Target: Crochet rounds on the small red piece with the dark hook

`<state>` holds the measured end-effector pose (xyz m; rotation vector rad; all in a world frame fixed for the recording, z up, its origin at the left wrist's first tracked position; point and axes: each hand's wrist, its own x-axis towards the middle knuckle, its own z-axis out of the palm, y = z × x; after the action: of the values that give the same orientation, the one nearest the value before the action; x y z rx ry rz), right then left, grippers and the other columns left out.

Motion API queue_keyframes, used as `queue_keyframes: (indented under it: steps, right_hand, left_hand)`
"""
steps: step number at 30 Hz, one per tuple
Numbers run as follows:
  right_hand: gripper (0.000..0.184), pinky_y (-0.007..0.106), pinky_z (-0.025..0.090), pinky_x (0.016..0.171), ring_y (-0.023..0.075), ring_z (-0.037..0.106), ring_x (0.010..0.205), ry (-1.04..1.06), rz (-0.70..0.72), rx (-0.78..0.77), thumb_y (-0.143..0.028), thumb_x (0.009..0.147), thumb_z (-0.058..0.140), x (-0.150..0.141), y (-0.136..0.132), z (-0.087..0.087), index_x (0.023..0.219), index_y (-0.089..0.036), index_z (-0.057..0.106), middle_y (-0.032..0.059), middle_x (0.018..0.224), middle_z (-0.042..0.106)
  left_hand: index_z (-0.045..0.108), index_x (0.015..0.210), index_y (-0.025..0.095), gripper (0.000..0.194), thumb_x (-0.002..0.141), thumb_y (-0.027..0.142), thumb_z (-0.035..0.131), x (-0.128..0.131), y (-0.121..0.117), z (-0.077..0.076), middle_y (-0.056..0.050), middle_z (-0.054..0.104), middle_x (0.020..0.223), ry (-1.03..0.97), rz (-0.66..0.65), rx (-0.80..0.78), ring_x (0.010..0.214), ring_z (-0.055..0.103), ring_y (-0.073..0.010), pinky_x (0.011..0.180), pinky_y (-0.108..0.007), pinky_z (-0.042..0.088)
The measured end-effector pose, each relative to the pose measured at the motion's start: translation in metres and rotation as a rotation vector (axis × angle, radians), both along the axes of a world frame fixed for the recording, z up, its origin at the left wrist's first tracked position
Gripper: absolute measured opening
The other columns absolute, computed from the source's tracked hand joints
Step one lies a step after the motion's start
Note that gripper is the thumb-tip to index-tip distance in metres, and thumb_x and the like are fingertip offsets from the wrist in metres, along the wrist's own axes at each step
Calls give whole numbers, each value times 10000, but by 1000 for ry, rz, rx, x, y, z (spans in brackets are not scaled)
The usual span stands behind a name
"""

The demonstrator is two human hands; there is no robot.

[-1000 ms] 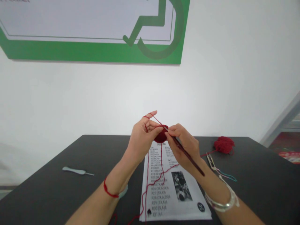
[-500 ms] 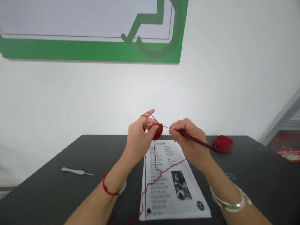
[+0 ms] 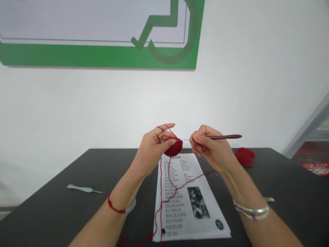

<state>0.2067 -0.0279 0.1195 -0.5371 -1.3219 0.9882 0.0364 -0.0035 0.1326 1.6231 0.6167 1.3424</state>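
Two of your hands [image 3: 151,151] [image 3: 212,149] work close together above the black table [image 3: 51,206]. The small round red crochet piece [image 3: 174,148] sits just under your left fingers, pinched by the thumb against the fingers behind it, but the hand hides which fingers support it from below. The other left fingers are a little spread, and the red yarn [image 3: 167,127] passes over them in a raised line. Your right thumb and index finger pinch the dark handle of the crochet hook [image 3: 223,137] like a pen, and the other right fingers curl together beneath it. The thin metal tip reaches the top edge of the piece, just beside your left thumb; I cannot tell if it is inside a stitch.

For good work, the yarn over your left fingers should be firm but not pulled hard, and your pinch should stay near the tip, so the edge cannot turn. Under your fingers lies the printed pattern sheet [image 3: 180,226]. Beyond your right fingers is the red yarn ball [image 3: 244,156], and well left of your left fingers lies a grey-handled hook [image 3: 82,188].
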Motion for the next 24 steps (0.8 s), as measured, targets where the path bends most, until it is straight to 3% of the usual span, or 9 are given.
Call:
queue_keyframes:
  steps: [4,7,12,19,21,24]
  right_hand:
    - [209,200,337,398,71,403,457,91,137,-90,-204,745,659,-5,0,1,636,-200,481,-52,554,540]
    - [169,211,356,431,77,439,480,108,77,6,-199,778,637,-15,1,-5,677,-205,503,-43,599,575]
    - [108,240,377,461,93,471,509,-58,-215,310,-201,826,599,-22,3,-17,776,-232,509,-34,698,592]
    - [192,277,437,546,148,522,623,-746,-844,1032,-59,853,527,-16,8,-22,824,-242,476,1,712,573]
    - [190,274,443,530,151,516,617,-754,-930,1130,-46,859,510,-16,12,-24,849,-232,472,13,727,573]
    - [169,258,471,524,140,535,619,-670,-905,1134,-69,869,513,-16,15,-26,882,-230,465,4,741,574]
  left_hand:
    - [598,1129,141,435,706,117,694,6,-5,-2,26,664,684,-75,-71,-53,632,578,-91,659,-231,461]
    - [593,1148,140,457,704,115,700,8,-6,-3,33,658,672,-98,-65,-63,625,578,-81,652,-221,461]
    - [609,1146,166,466,695,117,719,7,-5,-2,50,649,655,-164,-145,-146,604,578,-65,636,-207,458]
    - [624,1088,144,425,676,129,729,14,-9,-5,40,665,645,-200,-122,-209,585,579,-81,611,-223,459]
    - [637,1020,133,363,669,134,731,16,-9,-6,25,677,662,-232,-115,-238,616,594,-86,638,-225,464]
    - [638,863,133,239,648,121,742,15,-7,-7,22,675,660,-243,-129,-232,628,598,-81,656,-219,461]
